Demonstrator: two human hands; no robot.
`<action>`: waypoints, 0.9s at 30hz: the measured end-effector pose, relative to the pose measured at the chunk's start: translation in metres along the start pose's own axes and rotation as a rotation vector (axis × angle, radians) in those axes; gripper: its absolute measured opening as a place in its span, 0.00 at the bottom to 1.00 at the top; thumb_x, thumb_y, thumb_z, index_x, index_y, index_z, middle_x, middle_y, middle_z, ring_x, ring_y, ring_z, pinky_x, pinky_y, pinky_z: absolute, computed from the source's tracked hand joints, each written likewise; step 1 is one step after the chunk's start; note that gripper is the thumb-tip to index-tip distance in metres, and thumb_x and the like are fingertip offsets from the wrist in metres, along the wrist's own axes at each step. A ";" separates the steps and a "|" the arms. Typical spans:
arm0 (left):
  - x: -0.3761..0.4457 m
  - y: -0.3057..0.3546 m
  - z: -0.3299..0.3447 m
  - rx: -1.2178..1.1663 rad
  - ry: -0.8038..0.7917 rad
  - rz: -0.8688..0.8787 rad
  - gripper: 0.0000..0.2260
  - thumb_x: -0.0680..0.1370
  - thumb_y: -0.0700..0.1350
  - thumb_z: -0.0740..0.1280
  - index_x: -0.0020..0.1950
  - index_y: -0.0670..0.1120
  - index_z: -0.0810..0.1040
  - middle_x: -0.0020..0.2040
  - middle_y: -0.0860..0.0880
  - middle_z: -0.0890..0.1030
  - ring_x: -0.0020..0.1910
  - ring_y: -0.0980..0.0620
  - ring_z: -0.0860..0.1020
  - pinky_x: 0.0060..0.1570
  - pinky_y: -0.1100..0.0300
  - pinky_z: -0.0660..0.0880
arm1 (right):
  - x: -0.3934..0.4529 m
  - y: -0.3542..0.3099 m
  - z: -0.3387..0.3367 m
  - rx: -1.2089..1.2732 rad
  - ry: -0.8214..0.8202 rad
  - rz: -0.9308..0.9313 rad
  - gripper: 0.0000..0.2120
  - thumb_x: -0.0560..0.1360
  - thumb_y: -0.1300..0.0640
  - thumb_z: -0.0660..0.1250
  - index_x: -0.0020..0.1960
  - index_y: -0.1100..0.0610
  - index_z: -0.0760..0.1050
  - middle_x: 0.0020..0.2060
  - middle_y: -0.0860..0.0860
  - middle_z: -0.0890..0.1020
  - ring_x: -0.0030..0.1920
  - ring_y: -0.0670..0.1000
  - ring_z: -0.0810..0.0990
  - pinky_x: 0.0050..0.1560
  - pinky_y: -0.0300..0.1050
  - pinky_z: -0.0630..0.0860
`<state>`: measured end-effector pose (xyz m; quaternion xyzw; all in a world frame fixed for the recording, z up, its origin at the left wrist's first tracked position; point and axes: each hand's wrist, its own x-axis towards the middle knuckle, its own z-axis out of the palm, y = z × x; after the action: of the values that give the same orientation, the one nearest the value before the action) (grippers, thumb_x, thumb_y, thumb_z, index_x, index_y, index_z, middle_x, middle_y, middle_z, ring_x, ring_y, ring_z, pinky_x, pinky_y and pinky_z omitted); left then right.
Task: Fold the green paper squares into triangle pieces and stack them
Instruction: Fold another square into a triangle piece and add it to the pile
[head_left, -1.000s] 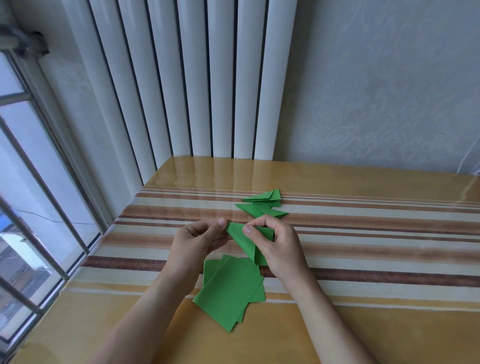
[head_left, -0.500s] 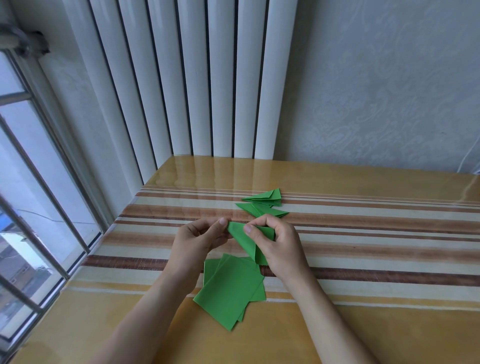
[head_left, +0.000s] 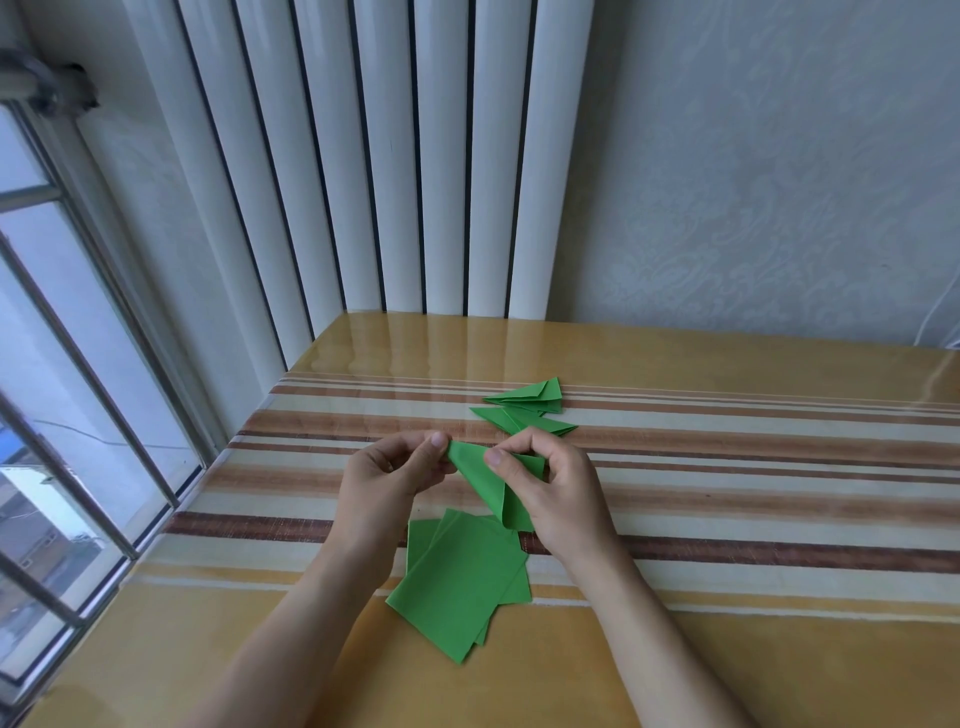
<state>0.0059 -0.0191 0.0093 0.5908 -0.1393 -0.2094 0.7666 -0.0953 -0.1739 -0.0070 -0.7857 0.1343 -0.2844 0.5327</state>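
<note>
Currently listed, with places taken from the flat stack of green squares (head_left: 457, 582):

- Hands: two. Left hand (head_left: 387, 475) just beyond the stack's far-left corner, thumb and forefinger pinching the upper tip of the folded piece, other fingers curled under. Right hand (head_left: 553, 491) just beyond the stack's far-right corner, thumb and curled fingers pinching the same piece along its right side.
- Half-folded green piece (head_left: 485, 486): one. Held off the table between both hands, directly beyond the stack. Long axis slanting from the upper-left tip at the left thumb down to a rounded lower end beside the right palm; a flap reaching right, behind the right fingers.
- Flat stack of green squares: one pile, at least three sheets by visible edges, exact count cannot tell. Fanned, lying on the striped table (head_left: 727, 499), top sheet turned cornerwise, nearest corner pointing toward the viewer.
- Finished green triangles (head_left: 524, 413): one loose heap well beyond the stack, past the hands; roughly four overlapping, exact count cannot tell. Sharp tips pointing mostly left.
- White radiator (head_left: 395, 166): one, upright beyond the table's far edge.
- Window (head_left: 67, 395): one, left of the stack.
</note>
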 end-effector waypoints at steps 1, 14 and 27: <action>0.000 0.000 0.000 0.000 0.002 0.002 0.06 0.73 0.45 0.74 0.45 0.43 0.87 0.43 0.42 0.88 0.44 0.49 0.86 0.47 0.63 0.82 | 0.000 0.000 0.000 0.002 -0.001 -0.004 0.05 0.80 0.53 0.73 0.46 0.52 0.82 0.42 0.45 0.85 0.49 0.46 0.83 0.55 0.49 0.79; 0.000 -0.001 0.000 -0.027 -0.147 -0.094 0.18 0.71 0.48 0.76 0.52 0.35 0.84 0.46 0.41 0.86 0.45 0.49 0.84 0.47 0.65 0.82 | 0.000 -0.001 -0.001 0.031 0.015 0.030 0.07 0.80 0.52 0.73 0.45 0.53 0.82 0.41 0.47 0.84 0.47 0.46 0.82 0.54 0.48 0.79; -0.001 0.000 0.001 -0.068 -0.081 -0.147 0.04 0.77 0.40 0.73 0.44 0.40 0.84 0.37 0.46 0.85 0.36 0.56 0.83 0.41 0.68 0.81 | -0.001 -0.003 0.000 0.036 -0.028 0.060 0.05 0.80 0.52 0.73 0.46 0.53 0.82 0.44 0.48 0.85 0.50 0.47 0.83 0.56 0.47 0.78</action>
<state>0.0043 -0.0195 0.0098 0.5643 -0.1194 -0.2934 0.7624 -0.0963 -0.1727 -0.0044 -0.7755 0.1454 -0.2595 0.5568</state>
